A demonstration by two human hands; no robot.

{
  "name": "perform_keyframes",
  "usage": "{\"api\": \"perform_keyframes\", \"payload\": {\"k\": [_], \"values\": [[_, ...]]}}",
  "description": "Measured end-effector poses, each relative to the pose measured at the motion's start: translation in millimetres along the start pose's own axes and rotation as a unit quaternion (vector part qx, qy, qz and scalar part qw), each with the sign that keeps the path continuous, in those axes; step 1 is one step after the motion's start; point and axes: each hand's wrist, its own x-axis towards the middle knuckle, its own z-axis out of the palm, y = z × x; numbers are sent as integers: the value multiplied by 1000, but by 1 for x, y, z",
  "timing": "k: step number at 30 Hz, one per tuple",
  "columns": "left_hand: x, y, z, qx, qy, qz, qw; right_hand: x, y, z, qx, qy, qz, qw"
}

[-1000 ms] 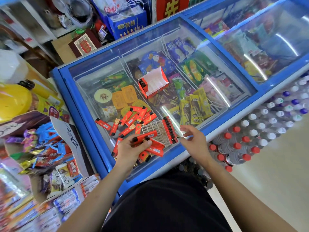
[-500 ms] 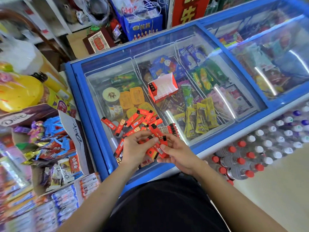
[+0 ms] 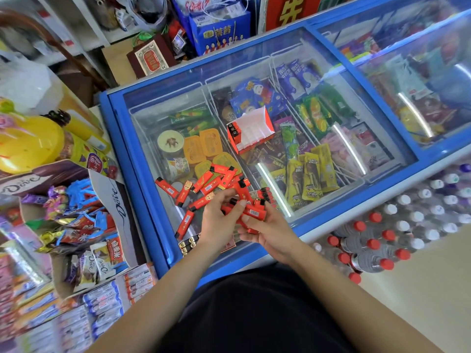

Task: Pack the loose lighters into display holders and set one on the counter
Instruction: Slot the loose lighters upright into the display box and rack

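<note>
Atop glass freezer lid [image 3: 158, 98] — loose lighters [image 3: 202, 180]

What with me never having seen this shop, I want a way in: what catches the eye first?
At centre, the left hand and right hand meet, gripping a bunch of lighters, bright red, over the glass lid of a blue freezer. More loose lighters lie scattered on the glass just beyond the hands, and an open red-and-white holder sits farther back on it.
</note>
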Motion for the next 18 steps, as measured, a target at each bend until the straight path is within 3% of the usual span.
{"api": "perform_keyframes", "payload": {"k": [5, 10, 14, 18], "values": [[9, 3, -11, -90, -66, -50, 992, -2, -6, -12, -40, -9, 6, 999], [23, 14, -22, -26, -157, 13, 987, -7, -13, -21, -57, -36, 29, 997], [31, 10, -23, 31, -158, 75, 984, -9, -16, -28, -63, -44, 45, 996], [34, 7, -21, 39, -110, 74, 990, -12, -10, -39, -26, -10, 30, 999]]}}
